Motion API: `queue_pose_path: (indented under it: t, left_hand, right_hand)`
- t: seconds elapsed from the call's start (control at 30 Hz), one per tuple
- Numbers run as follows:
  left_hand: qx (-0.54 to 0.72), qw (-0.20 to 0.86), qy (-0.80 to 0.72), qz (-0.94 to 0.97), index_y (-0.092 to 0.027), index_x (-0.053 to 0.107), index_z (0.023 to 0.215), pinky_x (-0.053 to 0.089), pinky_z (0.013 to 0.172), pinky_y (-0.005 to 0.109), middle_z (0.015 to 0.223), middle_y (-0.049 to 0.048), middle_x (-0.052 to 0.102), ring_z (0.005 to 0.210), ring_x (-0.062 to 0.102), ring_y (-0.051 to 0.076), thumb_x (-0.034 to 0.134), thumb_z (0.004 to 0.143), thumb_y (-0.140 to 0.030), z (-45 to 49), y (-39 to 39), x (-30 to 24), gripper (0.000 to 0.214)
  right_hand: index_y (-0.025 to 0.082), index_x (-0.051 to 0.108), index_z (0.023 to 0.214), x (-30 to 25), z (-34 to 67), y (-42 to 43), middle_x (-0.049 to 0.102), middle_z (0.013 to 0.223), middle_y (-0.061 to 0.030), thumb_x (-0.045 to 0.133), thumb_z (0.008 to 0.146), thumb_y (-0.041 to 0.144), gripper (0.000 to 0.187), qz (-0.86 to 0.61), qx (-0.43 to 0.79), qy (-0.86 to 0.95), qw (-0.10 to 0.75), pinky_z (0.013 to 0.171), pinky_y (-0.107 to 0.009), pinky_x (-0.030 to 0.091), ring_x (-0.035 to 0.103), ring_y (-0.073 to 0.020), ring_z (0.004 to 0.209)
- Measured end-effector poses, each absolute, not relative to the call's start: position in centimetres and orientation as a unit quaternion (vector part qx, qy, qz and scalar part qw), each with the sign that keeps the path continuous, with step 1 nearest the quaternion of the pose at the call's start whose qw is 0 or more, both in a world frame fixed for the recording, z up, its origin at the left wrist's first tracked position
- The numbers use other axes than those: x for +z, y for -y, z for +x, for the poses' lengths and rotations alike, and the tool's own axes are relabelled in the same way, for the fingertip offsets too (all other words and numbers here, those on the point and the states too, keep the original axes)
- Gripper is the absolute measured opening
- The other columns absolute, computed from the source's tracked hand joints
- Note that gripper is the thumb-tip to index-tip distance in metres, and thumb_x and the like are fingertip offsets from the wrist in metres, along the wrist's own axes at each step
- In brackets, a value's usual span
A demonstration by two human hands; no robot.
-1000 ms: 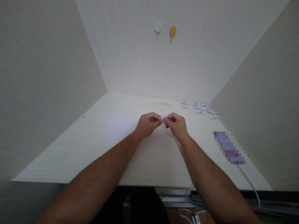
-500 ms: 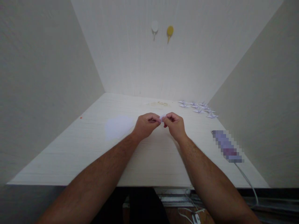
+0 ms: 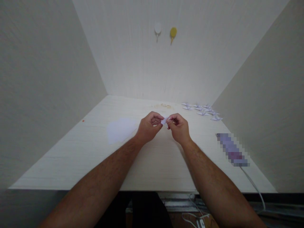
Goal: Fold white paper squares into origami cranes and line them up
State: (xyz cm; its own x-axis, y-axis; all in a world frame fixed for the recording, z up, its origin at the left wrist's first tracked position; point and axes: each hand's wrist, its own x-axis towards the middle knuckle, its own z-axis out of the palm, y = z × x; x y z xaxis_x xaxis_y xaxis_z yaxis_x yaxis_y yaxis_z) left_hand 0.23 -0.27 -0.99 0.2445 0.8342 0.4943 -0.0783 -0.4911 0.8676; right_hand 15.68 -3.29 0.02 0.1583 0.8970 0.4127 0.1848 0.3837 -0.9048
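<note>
A small piece of folded white paper (image 3: 164, 121) is between my two hands above the middle of the table. My left hand (image 3: 150, 126) has its curled fingertips and thumb at the paper's left edge. Pinched between thumb and fingers, the right side of the paper is in my right hand (image 3: 177, 126). The fingers cover much of the paper, so its exact folds are hard to make out. Sheets of white paper (image 3: 120, 129) lie flat to the left of my left hand. Several folded paper cranes (image 3: 202, 113) sit in a group at the back right.
A blurred-out, phone-like flat object (image 3: 231, 150) lies on the right of the white table (image 3: 95, 164), with a white cable (image 3: 254, 185) hanging over the front edge. Walls enclose three sides. A white hook (image 3: 157, 29) and a yellow hook (image 3: 173, 32) are on the back wall.
The fingers of my left hand have loosened and spread slightly, showing more of the folded paper. My right hand keeps its pinch with little movement.
</note>
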Motion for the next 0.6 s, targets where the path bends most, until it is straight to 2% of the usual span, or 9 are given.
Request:
queue_pose_path:
  t: [0.13,0.27,0.43,0.6]
  left_hand:
    - [0.549,0.356,-0.296,0.696,-0.018,0.064,0.092,0.057,0.080,0.031,0.093,0.0056,0.067,0.085,0.067,0.016,0.068,0.072,-0.017,0.04,0.55,-0.52,0.020]
    - [0.563,0.326,-0.290,0.702,-0.018,0.067,0.082,0.057,0.079,0.031,0.102,0.0072,0.065,0.091,0.066,0.016,0.071,0.071,-0.019,0.00,0.56,-0.32,0.012]
    - [0.562,0.419,-0.301,0.646,-0.015,0.065,0.075,0.056,0.076,0.030,0.095,0.0077,0.068,0.081,0.067,0.015,0.077,0.066,-0.024,0.37,0.24,-0.65,0.017]
    - [0.544,0.482,-0.315,0.611,-0.015,0.063,0.076,0.054,0.067,0.027,0.079,0.0043,0.069,0.069,0.065,0.013,0.078,0.064,-0.025,0.55,0.35,-0.48,0.022]
  right_hand:
    - [0.022,0.057,0.080,0.19,15.41,3.61,0.058,0.068,0.0036,0.064,0.077,0.034,0.014,-0.491,0.271,0.593,0.578,0.049,-0.023,0.042,0.050,-0.0092,0.051]
    - [0.022,0.056,0.076,0.46,15.16,3.93,0.053,0.059,0.0055,0.065,0.074,0.031,0.014,-0.511,0.239,0.600,0.567,0.045,-0.022,0.034,0.043,-0.0086,0.048]
    - [0.021,0.059,0.074,0.28,15.31,3.84,0.054,0.060,0.0041,0.067,0.074,0.033,0.014,-0.489,0.236,0.608,0.579,0.049,-0.023,0.037,0.046,-0.0100,0.052]
    - [0.021,0.062,0.074,0.02,15.39,3.69,0.058,0.061,0.0025,0.068,0.076,0.035,0.016,-0.471,0.254,0.594,0.601,0.052,-0.025,0.041,0.050,-0.0109,0.054]
